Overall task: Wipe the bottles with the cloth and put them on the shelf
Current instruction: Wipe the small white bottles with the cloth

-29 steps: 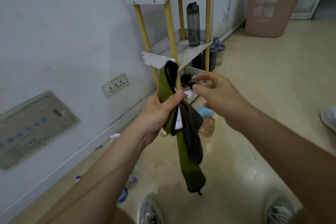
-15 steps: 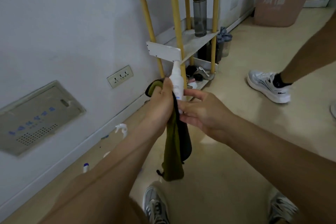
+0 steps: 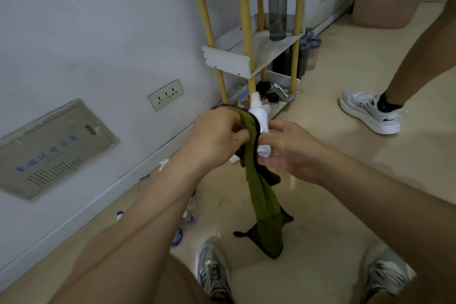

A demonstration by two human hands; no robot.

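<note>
left hand (image 3: 217, 136) gripping olive-green black-edged cloth (image 3: 261, 195) around small white plastic bottle (image 3: 261, 118), right hand (image 3: 288, 150) fingers curling round bottle base

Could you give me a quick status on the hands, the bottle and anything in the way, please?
Left hand grips green cloth against white bottle; right hand holds the bottle. Bystander's leg stands beside the shelf.

Wearer's body, viewed from the head camera. Left hand (image 3: 217, 138) and right hand (image 3: 293, 153): bare, nothing worn on the fingers that show. Left forearm (image 3: 138, 219) and right forearm (image 3: 375, 205): bare along the whole length in view. Left shoe (image 3: 213, 274) and right shoe (image 3: 385, 276): low grey mesh trainers, laced, with pale soles and dark side stripes.
</note>
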